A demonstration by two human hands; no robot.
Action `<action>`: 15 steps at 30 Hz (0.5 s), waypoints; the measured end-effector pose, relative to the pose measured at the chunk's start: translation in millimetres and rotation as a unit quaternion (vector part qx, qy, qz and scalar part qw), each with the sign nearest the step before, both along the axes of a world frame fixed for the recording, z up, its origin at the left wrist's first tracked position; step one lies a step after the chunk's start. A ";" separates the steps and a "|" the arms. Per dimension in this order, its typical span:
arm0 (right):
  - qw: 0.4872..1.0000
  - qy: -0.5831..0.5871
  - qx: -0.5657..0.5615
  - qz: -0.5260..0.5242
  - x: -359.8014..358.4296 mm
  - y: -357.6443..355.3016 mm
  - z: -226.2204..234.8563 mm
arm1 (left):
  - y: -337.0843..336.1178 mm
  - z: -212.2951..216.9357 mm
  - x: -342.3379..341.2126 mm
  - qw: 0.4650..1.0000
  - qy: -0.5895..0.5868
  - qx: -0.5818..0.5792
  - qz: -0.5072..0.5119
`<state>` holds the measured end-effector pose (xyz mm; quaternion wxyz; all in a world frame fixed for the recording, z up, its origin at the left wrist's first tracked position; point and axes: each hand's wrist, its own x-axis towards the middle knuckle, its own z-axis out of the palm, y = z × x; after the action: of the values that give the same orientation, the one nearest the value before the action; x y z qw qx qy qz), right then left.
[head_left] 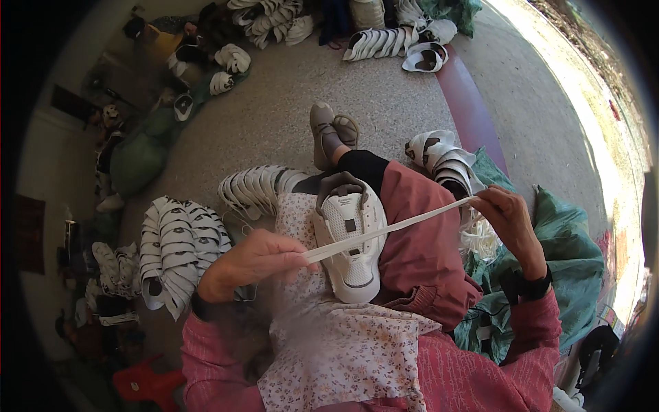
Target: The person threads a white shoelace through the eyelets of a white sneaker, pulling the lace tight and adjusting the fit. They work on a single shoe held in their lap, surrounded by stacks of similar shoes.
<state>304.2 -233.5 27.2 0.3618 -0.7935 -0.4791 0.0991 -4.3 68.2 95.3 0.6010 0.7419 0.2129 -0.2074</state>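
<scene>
A flat white shoelace (388,230) is stretched between my two hands, slanting up to the right. My left hand (257,261) pinches one end, with its fingers closed. The other end is pinched between the thumb and fingers of my right hand (506,218), which is raised beside my right knee. Below the lace, a white mesh shoe upper (351,271) with a grey collar rests on my lap, toe toward me. The lace passes in front of its middle and hides part of it. A dark patch marks its tongue.
Nested stacks of white shoe uppers stand at my left (182,240), beyond my left knee (257,189) and by my right knee (443,161). A bundle of white laces (480,237) hangs near green sacking (566,254). Farther off, a person (161,44) sits among more uppers.
</scene>
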 end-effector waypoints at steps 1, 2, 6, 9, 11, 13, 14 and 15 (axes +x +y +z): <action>1.000 -0.030 0.004 0.003 1.5 1.1 -3.4 | 0.0 -13.9 -7.3 0.999 -0.030 0.031 0.014; 0.993 -0.104 -0.048 0.005 2.2 1.8 -4.0 | 0.8 -23.3 -13.9 0.996 -0.059 0.062 0.027; 0.959 -0.261 -0.106 -0.011 27.0 -11.6 -24.0 | 12.8 -32.5 -32.1 0.954 -0.177 0.215 0.113; 0.955 -0.222 -0.129 -0.151 73.2 -55.2 -61.1 | 51.3 -29.1 -74.5 0.913 -0.257 0.020 0.317; 0.944 -0.202 -0.156 -0.207 111.6 -90.7 -98.4 | 88.8 -38.1 -114.4 0.833 -0.371 -0.112 0.395; 0.935 -0.176 -0.187 -0.245 133.2 -121.0 -134.3 | 127.8 -53.7 -162.7 0.760 -0.415 -0.188 0.464; 0.932 -0.161 -0.203 -0.252 137.2 -133.7 -150.3 | 150.7 -69.2 -194.6 0.730 -0.423 -0.202 0.497; 0.929 -0.145 -0.220 -0.260 141.4 -149.6 -169.3 | 170.0 -80.9 -226.6 0.699 -0.430 -0.216 0.529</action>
<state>445.6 -383.1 -142.1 0.1176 -0.9557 -0.2697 -0.0120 -230.9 238.2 14.3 0.7815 0.3651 0.2383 0.4463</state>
